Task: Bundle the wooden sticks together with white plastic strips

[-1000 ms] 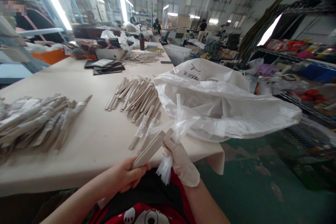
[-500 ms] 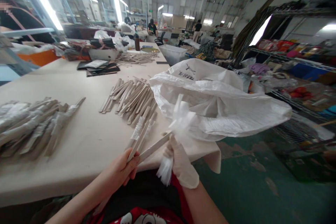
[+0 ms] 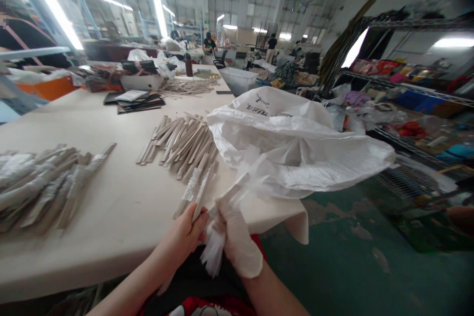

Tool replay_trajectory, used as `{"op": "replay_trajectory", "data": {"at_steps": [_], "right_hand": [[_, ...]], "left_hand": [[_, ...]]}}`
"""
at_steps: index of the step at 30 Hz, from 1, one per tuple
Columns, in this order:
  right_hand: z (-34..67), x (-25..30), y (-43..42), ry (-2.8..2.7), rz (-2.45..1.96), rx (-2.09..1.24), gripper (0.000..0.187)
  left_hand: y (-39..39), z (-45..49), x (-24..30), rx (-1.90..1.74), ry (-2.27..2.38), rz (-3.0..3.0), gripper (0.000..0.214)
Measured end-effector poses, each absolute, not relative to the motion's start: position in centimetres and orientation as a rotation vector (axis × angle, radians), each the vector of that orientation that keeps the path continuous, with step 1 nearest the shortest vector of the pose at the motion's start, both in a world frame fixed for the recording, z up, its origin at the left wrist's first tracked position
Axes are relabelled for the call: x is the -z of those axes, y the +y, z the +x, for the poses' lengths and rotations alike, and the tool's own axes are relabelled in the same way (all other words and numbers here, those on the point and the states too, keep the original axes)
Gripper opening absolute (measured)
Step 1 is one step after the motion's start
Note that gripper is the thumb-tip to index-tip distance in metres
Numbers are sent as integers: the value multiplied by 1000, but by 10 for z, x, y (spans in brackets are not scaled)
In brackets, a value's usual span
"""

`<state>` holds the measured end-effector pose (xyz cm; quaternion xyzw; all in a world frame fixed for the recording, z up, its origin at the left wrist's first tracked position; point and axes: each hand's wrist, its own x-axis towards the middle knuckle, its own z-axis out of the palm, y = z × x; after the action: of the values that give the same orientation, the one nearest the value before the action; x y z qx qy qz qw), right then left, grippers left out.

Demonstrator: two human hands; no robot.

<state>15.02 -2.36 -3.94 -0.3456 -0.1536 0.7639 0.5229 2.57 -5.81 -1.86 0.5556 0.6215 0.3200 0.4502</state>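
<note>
My left hand [image 3: 188, 232], bare, is closed around a flat beige strip [image 3: 203, 190] that points up over the table edge. Close beside it my right hand [image 3: 239, 242], in a pale glove, grips clear plastic sleeves [image 3: 214, 253]. The plastic hangs below its fingers and spreads, blurred, above them. Another beige strip [image 3: 237, 186] extends from the right hand toward that plastic; whether it lies inside is unclear. Strips with plastic wrapped round them [image 3: 190, 186] rest just beyond my left hand. A loose pile of bare strips [image 3: 187, 143] lies behind those.
A large white woven sack [image 3: 333, 158] lies open-mouthed over the table's right side. Plastic-wrapped strip bundles [image 3: 48, 182] are heaped at left. Dark flat pieces [image 3: 137, 102], a bottle [image 3: 188, 64] and a white bin [image 3: 239, 81] stand farther back. Wire shelving [image 3: 418, 89] is on the right.
My right hand has moved left and down, sliding along the strip until it is close to my left hand. The plastic moved with it. The view has shifted slightly.
</note>
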Motion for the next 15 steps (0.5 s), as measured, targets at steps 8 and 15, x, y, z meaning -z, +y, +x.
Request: {"op": "replay_trajectory", "data": {"at_steps": [8,15], "right_hand": [[163,45,-17,-329,-810,-1710,38],[163,51,-12,-329,-701,-1940,28]], "left_hand": [[-60,22,24,-757,1509,1381,27],[-40,6,34,-883,1639,1350,30]]}}
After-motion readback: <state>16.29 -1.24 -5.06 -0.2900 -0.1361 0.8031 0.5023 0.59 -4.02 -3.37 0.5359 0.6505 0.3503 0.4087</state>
